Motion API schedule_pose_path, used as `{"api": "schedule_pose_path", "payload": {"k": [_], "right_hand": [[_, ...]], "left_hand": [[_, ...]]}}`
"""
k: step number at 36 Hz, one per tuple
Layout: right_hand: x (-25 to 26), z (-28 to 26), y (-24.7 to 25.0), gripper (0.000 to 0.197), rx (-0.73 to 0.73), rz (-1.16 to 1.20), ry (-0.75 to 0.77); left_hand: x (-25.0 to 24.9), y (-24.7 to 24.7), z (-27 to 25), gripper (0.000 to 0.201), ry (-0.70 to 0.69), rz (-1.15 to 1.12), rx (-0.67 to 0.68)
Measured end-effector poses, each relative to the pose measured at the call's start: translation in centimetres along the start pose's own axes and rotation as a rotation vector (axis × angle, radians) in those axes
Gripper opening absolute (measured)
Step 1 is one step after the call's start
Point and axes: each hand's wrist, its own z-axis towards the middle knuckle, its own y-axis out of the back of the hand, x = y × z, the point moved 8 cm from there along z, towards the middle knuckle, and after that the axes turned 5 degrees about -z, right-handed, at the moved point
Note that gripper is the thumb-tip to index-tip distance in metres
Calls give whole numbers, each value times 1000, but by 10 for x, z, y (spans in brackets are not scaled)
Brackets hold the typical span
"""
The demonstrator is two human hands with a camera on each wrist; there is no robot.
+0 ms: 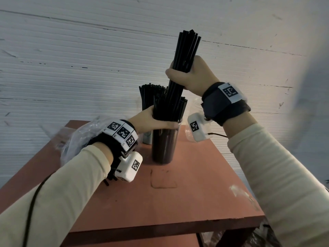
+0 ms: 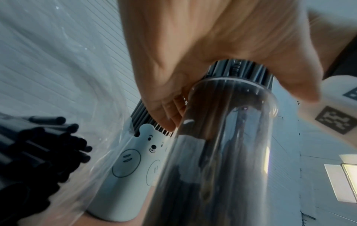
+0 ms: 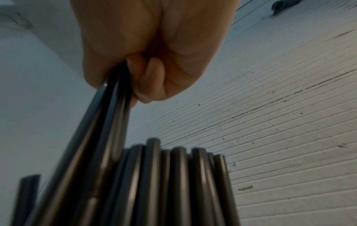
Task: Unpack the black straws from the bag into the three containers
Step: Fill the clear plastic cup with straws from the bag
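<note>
At the centre of the head view, a clear container (image 1: 164,145) stands upright on the reddish-brown table (image 1: 187,193), packed with black straws (image 1: 169,108) that rise above its rim. The left hand (image 1: 151,120) is wrapped round these straws just above the rim, thumb on the near side, fingers curled behind; the left wrist view shows the same grasp from below (image 2: 193,61), with the rim directly under the palm. Above and slightly right, the right hand (image 1: 190,75) is closed in a fist round a separate bundle of straws (image 1: 187,50), held tilted, its lower ends down among the straws already standing in the clear container. In the right wrist view the curled fingers (image 3: 146,76) clamp this bundle against the palm.

Behind and left of the clear container, a second container with a bear print (image 2: 131,165) also holds upright straws (image 1: 147,94); it stands close beside the clear one. At the left of the table lies the transparent plastic bag (image 1: 74,138), partly hidden by the left wrist, with more black straws inside (image 2: 38,152). A white ribbed wall (image 1: 71,59) fills the background.
</note>
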Motion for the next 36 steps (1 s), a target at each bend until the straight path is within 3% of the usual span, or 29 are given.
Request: {"api": "schedule_pose_path", "payload": {"k": [3,7,11,18,24,27,30,33,36], "right_hand": [[-3,-1,-5,29,20,2,-8],[-11,-4,-11,31,43,4,-31],[-16,-8,-12,29,31,7,-48],[-27,-19,-34,40,94,-24,-71],[-27,-24,-29,47,-30,-201,-22],[-24,-29,-21,71,-166,-240,-7],[-4,-33,-13,87,-300,-165,107],[16,-34,-12,79,-386,-194,226],[21,-31,-16,56,-387,-251,234]], "left_hand": [[-1,6,2,78,2,22,-77],[4,3,3,85,6,23,-67],[9,4,1,110,33,20,-81],[19,2,-5,122,79,30,1],[24,3,-10,116,83,35,-19],[26,2,-12,113,89,12,-49],[26,3,-14,111,88,23,-80],[25,4,-17,104,77,40,-110],[24,4,-19,92,64,41,-143]]}}
